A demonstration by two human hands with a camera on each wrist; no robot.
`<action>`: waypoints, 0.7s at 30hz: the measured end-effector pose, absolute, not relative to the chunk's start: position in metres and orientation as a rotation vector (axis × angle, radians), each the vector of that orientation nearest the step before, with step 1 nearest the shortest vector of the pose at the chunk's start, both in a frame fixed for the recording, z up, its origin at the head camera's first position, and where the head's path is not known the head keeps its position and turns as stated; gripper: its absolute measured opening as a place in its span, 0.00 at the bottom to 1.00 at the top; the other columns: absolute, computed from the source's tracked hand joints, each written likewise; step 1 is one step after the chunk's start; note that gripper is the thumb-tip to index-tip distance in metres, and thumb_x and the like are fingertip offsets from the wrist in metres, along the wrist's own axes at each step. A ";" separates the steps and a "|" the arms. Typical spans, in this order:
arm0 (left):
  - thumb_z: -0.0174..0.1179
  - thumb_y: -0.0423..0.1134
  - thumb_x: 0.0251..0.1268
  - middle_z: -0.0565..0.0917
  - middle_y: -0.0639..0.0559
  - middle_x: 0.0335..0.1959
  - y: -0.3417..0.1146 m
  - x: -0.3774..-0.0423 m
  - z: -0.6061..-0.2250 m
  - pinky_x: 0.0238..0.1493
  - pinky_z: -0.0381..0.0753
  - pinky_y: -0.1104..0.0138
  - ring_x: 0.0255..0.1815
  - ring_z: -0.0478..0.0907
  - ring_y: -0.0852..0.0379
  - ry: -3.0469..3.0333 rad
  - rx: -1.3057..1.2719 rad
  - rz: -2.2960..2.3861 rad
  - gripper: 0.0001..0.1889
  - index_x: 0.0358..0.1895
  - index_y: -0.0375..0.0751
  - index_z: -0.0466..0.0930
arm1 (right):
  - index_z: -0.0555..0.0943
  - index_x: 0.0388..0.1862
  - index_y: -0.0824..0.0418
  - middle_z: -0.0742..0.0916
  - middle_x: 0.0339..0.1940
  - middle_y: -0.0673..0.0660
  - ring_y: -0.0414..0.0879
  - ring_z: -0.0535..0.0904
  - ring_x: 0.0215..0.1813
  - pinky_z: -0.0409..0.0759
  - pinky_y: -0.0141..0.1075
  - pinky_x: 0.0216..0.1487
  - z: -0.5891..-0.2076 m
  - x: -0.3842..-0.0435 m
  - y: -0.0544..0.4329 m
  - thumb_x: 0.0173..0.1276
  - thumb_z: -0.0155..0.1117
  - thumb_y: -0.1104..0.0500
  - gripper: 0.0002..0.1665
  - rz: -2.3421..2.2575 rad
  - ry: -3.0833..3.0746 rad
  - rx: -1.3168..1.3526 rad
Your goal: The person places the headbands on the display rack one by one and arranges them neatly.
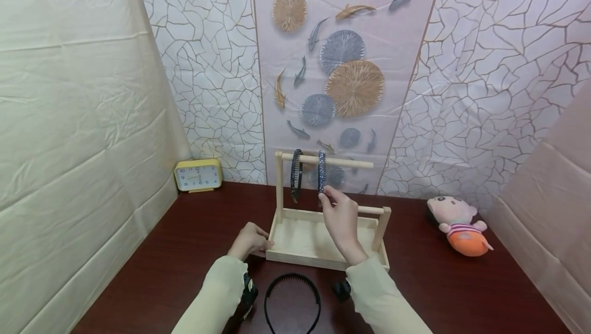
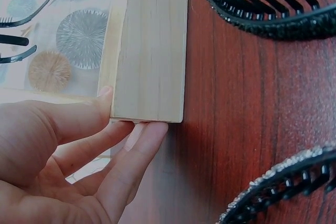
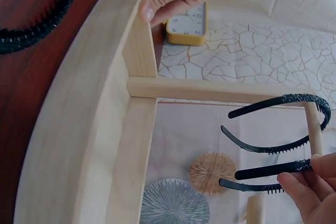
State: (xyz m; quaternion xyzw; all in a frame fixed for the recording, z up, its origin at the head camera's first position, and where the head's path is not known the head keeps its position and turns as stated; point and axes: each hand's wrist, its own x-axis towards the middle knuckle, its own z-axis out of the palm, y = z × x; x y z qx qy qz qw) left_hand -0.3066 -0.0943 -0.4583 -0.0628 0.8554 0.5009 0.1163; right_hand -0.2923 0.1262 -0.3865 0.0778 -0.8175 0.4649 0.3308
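Note:
A pale wooden rack point(image 1: 302, 259) with a tray base stands on the table. My left hand point(image 1: 251, 240) grips its front left corner, thumb on the rim and fingers against the outer side. From the upper bar hang two headbands. The left one is a dark toothed headband point(image 1: 296, 172); the other is a glittery blue-silver headband point(image 1: 321, 162). My right hand point(image 1: 340, 217) pinches the glittery one at its lower part between thumb and fingers. On the table in front of the rack lies a black toothed headband point(image 1: 292, 276).
A headband edged with silvery stones point(image 2: 268, 177) shows at lower right in the left wrist view. A yellow clock point(image 1: 198, 175) stands at the back left. At the right lies a plush doll point(image 1: 460, 226). Patterned cloth hangs behind the table.

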 end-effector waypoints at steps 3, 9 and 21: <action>0.67 0.29 0.59 0.84 0.38 0.37 -0.095 -0.306 -0.459 0.31 0.88 0.59 0.32 0.86 0.50 2.503 -0.189 1.470 0.18 0.51 0.23 0.81 | 0.87 0.43 0.65 0.90 0.39 0.60 0.49 0.88 0.39 0.88 0.41 0.41 -0.390 -0.292 0.124 0.68 0.65 0.64 0.08 1.243 -2.127 0.226; 0.67 0.29 0.59 0.85 0.38 0.36 -0.096 -0.306 -0.459 0.32 0.88 0.58 0.33 0.86 0.50 2.499 -0.194 1.483 0.18 0.51 0.23 0.81 | 0.87 0.44 0.65 0.90 0.40 0.61 0.49 0.88 0.41 0.87 0.40 0.43 -0.390 -0.293 0.119 0.67 0.66 0.65 0.09 1.262 -2.114 0.242; 0.67 0.29 0.60 0.84 0.37 0.38 -0.094 -0.307 -0.459 0.30 0.88 0.59 0.33 0.85 0.50 2.538 -0.186 1.457 0.17 0.51 0.23 0.81 | 0.87 0.45 0.63 0.90 0.40 0.57 0.47 0.88 0.38 0.87 0.42 0.40 -0.390 -0.294 0.113 0.67 0.67 0.61 0.10 1.279 -2.189 0.204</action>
